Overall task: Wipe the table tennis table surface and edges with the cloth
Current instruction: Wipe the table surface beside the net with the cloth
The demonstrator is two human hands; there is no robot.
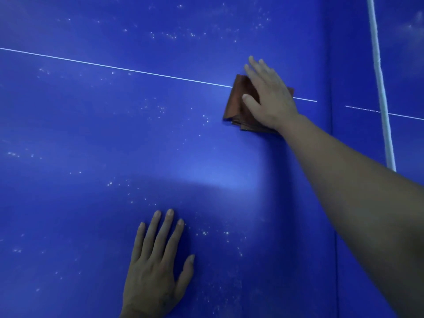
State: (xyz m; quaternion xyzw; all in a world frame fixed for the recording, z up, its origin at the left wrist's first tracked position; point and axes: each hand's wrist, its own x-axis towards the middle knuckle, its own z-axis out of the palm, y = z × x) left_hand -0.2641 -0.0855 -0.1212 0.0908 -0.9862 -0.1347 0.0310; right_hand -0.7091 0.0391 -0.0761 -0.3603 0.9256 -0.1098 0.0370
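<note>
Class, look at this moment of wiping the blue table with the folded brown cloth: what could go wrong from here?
1. The right hand presses the folded cloth flat, so its loose layers may unfold and drag.
2. Pale specks lie by the left hand; short strokes could miss them.
3. The net's white band stands close; a wide sweep might catch it.

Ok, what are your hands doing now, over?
Right hand flat, pressing cloth on the white line. Left hand flat on table. Pale specks left. Nothing in the way.

Left hand flat, fingers spread; right hand apparently flat.
</note>
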